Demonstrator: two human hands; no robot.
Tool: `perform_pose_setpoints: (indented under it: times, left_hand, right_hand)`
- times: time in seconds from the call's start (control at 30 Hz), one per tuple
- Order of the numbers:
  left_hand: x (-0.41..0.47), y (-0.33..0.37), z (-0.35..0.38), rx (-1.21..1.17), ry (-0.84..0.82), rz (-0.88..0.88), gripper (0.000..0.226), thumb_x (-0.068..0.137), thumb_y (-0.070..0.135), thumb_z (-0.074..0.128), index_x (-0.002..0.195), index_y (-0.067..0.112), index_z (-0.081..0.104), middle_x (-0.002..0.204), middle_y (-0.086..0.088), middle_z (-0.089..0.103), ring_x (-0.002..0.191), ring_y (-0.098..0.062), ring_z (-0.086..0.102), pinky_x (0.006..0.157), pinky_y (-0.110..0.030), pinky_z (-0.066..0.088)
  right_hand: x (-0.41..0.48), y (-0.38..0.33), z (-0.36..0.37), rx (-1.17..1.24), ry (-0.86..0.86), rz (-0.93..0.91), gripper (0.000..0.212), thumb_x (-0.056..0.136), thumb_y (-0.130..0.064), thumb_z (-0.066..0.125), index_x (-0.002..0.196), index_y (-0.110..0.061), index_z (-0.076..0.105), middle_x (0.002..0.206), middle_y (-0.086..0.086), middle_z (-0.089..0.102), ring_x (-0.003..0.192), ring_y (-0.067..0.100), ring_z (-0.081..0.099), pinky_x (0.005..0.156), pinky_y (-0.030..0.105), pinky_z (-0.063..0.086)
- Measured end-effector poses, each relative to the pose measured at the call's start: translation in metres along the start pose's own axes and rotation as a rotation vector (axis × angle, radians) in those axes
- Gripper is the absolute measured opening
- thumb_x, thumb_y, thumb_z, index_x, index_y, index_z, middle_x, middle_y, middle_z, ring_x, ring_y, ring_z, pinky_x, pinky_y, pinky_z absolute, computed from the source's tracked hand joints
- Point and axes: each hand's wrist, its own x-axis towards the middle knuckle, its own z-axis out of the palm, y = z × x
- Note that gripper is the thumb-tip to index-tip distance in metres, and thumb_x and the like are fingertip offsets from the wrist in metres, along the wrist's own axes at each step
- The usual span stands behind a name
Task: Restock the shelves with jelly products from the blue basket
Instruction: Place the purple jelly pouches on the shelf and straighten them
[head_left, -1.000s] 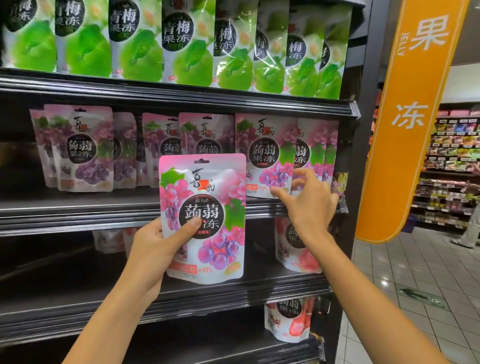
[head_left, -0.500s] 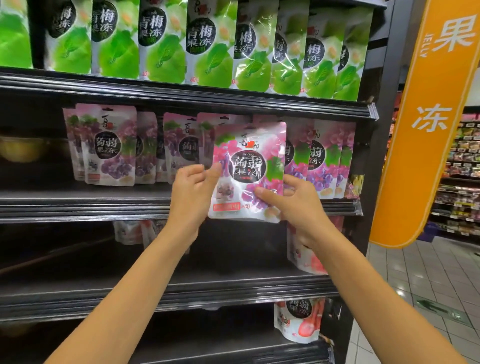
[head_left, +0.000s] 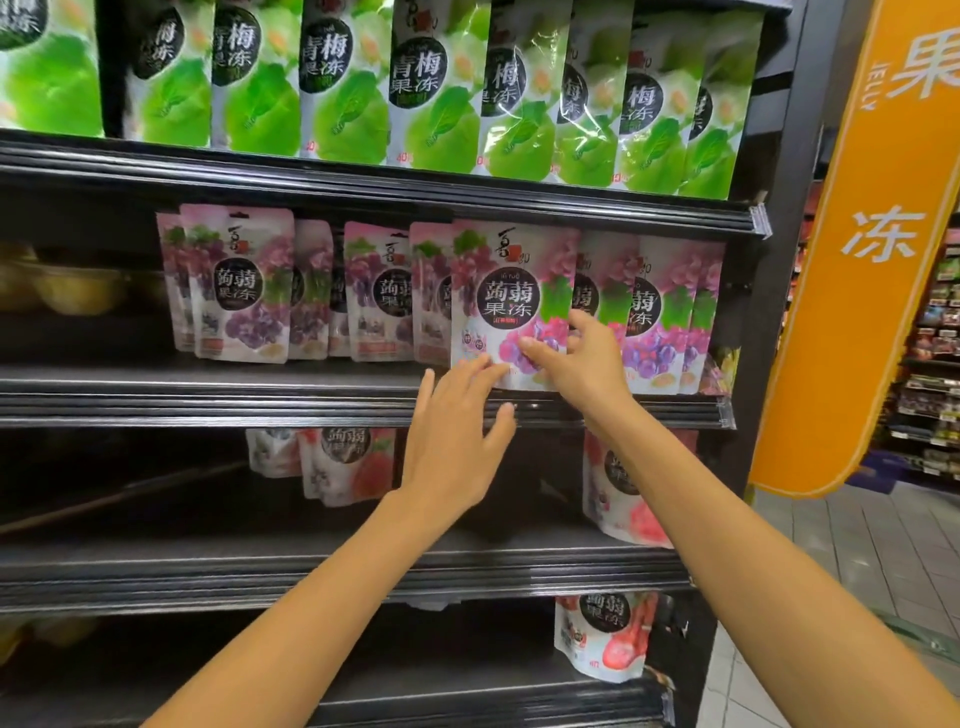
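Left hand (head_left: 457, 441) is raised with its fingers straight and spread, gripping nothing. Its fingertips meet the lower left corner of the grape jelly pouch (head_left: 511, 291), just above the shelf lip. Right hand (head_left: 584, 364) holds that pouch low on its right side, with the thumb flat on the printed grapes and the index finger over the right edge; its other fingers are hidden.

The pouch stands upright at the front of the middle shelf (head_left: 260, 400). It is flat, glossy pink-and-white film with rounded top corners. A black disc on it reads 蒟蒻果冻, with a line of tiny lettering above and a small red box below, both too fine to read. A red brand seal sits near the top, and purple grapes and a green leaf fill the lower half.

Matching grape pouches (head_left: 239, 280) stand along the same shelf on both sides, the nearest ones partly covered by it. Every shelf is edged with dark ribbed rails.

On the shelf below, white pouches with red fruit (head_left: 348, 467) carry the same black disc, their tops cut off by the rail. On the top shelf, shiny green pouches (head_left: 353, 104) read 青梅果冻. Blurred yellow tubs (head_left: 78, 291) sit in shadow at far left.

Beyond the shelf end an orange sign (head_left: 857, 260) says JELLY and 果冻 in white. Past it, a tiled floor (head_left: 857, 545) leads to another stocked aisle (head_left: 930, 364), too blurred to read.
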Motion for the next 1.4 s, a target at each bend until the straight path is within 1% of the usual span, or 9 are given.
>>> perform_pose_setpoints:
  times: [0.13,0.27,0.5,0.6,0.83,1.0,1.1,1.23,1.4]
  left_hand:
    - [-0.007,0.0,0.008,0.074,0.06,0.008,0.046,0.098,0.03,0.049,0.143,0.028,0.045,0.152,0.009,0.04,0.149,-0.014,0.014,0.124,-0.041,-0.001]
    - [-0.009,0.003,0.014,0.125,0.073,0.002,0.048,0.098,0.031,0.048,0.145,0.026,0.043,0.152,0.008,0.041,0.15,-0.017,0.013,0.124,-0.042,-0.003]
    - [-0.008,0.013,0.022,0.179,0.068,-0.018,0.049,0.097,0.031,0.048,0.145,0.022,0.044,0.153,0.003,0.041,0.15,-0.02,0.015,0.123,-0.043,-0.004]
    - [-0.008,0.013,0.023,0.189,0.07,-0.013,0.048,0.097,0.032,0.048,0.144,0.021,0.044,0.152,0.003,0.042,0.149,-0.019,0.016,0.123,-0.041,-0.007]
    - [-0.026,0.013,0.018,0.112,0.134,0.008,0.043,0.094,0.027,0.052,0.137,0.021,0.053,0.145,0.006,0.05,0.145,-0.018,0.027,0.123,-0.045,-0.007]
    - [-0.067,0.002,0.007,-0.152,0.198,-0.051,0.03,0.091,0.015,0.056,0.119,0.021,0.064,0.125,0.01,0.062,0.127,-0.01,0.047,0.122,-0.039,0.012]
    - [-0.103,-0.019,-0.001,-0.403,0.138,-0.185,0.022,0.092,0.01,0.054,0.105,0.022,0.067,0.105,0.014,0.065,0.108,-0.004,0.053,0.1,-0.023,0.04]
    - [-0.165,-0.064,-0.005,-0.57,-0.061,-0.403,0.021,0.092,0.006,0.051,0.091,0.017,0.069,0.089,0.012,0.069,0.09,-0.004,0.064,0.083,-0.02,0.049]
    - [-0.287,-0.139,0.001,-0.608,-0.301,-0.806,0.028,0.089,-0.002,0.051,0.079,0.019,0.066,0.07,0.011,0.062,0.064,0.003,0.057,0.066,-0.018,0.044]
  right_hand:
    - [-0.01,0.009,-0.013,-0.141,0.08,-0.065,0.043,0.084,-0.029,0.077,0.12,-0.011,0.06,0.094,-0.004,0.07,0.086,0.009,0.068,0.078,0.024,0.055]
    - [-0.02,0.019,-0.023,-0.377,0.178,-0.031,0.023,0.084,-0.031,0.075,0.105,-0.023,0.069,0.077,-0.015,0.066,0.08,0.006,0.068,0.076,0.035,0.057]
    - [-0.021,0.023,-0.026,-0.42,0.234,0.048,0.023,0.079,-0.048,0.076,0.093,-0.032,0.07,0.062,-0.02,0.062,0.065,-0.004,0.058,0.054,0.019,0.031]
    - [-0.022,0.025,-0.026,-0.424,0.245,0.048,0.022,0.08,-0.047,0.074,0.096,-0.033,0.07,0.067,-0.018,0.066,0.073,0.001,0.064,0.055,0.019,0.028]
    - [-0.045,0.032,-0.021,-0.414,0.281,-0.052,0.019,0.088,-0.045,0.064,0.103,-0.033,0.066,0.081,-0.023,0.064,0.079,0.002,0.06,0.062,0.025,0.037]
    - [-0.095,0.041,0.005,-0.257,0.253,-0.269,0.018,0.089,-0.014,0.064,0.106,-0.017,0.066,0.098,-0.006,0.064,0.076,0.013,0.056,0.071,0.029,0.047]
    - [-0.147,0.054,0.032,-0.19,0.143,-0.355,0.018,0.088,-0.003,0.064,0.104,-0.01,0.066,0.096,-0.003,0.059,0.076,0.012,0.056,0.064,0.019,0.044]
    - [-0.219,0.091,0.079,-0.148,-0.029,-0.151,0.018,0.089,-0.002,0.063,0.102,-0.014,0.064,0.094,0.0,0.063,0.074,0.016,0.058,0.062,0.025,0.046]
    - [-0.323,0.143,0.147,-0.139,-0.205,0.326,0.013,0.091,-0.009,0.062,0.098,-0.018,0.067,0.081,-0.011,0.064,0.071,0.004,0.06,0.063,0.016,0.048]
